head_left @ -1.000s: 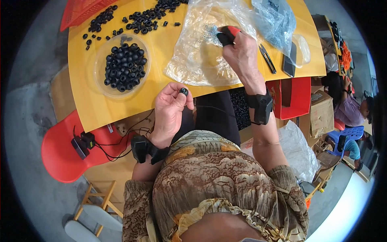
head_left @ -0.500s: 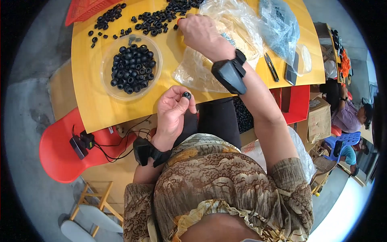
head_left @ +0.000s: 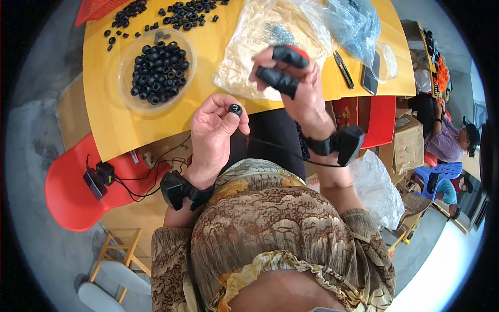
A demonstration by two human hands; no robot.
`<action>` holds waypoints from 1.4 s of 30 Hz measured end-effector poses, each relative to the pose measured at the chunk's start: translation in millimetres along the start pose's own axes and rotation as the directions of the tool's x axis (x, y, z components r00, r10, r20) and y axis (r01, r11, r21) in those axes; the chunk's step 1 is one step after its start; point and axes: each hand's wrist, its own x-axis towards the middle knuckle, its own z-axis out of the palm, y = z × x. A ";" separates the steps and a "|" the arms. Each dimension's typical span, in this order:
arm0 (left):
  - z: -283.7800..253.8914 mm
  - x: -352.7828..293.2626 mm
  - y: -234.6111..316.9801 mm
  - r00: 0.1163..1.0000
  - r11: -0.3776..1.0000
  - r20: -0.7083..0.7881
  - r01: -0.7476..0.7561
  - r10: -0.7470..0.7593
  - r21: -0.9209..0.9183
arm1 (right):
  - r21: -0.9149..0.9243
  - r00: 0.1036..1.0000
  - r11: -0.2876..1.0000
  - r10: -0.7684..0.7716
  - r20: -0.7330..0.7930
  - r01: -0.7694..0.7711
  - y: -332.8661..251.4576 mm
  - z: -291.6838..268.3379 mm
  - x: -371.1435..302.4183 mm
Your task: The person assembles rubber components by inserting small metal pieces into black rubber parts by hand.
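Observation:
My left hand is in front of the table's near edge, closed, pinching a small black round cap between thumb and fingers. A pale metallic spot shows in the cap's centre. Up and to the right, my right hand hovers over the near part of a clear plastic bag. Two of its digits wear black covers, one with a red patch. Its fingers are bent, apart and slightly blurred, and nothing shows between them. Small silvery pieces lie on the bag. Left of my hands stands a clear round tub of black caps.
Loose black parts are scattered at the table's far left, beside a red basket. A bluish bag, black snips and a dark phone lie right. A red chair bears cables. People sit far right.
My right hand has come back from the far scattered parts, toward me and to the right. My left hand keeps the black cap pinched. The whole view has shifted a little.

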 end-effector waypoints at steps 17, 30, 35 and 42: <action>18.2 -18.4 -2.6 0.993 0.979 0.116 0.006 -0.031 0.206 | -0.015 0.993 0.994 -0.105 0.050 0.106 7.1 -2.3 -72.6; 13.0 -17.5 1.4 0.992 0.913 0.124 -0.034 -0.018 0.406 | -0.229 0.992 0.966 -0.113 0.046 0.121 10.1 -1.8 -78.0; 15.6 -19.0 0.0 0.991 0.875 0.137 -0.063 -0.004 0.481 | -0.394 0.983 0.901 -0.163 0.084 0.183 6.9 -6.2 -80.5; 24.8 -25.2 -0.9 0.990 0.809 0.132 -0.112 0.043 0.577 | -0.518 0.968 0.818 -0.230 0.101 0.249 -2.0 -5.6 -85.9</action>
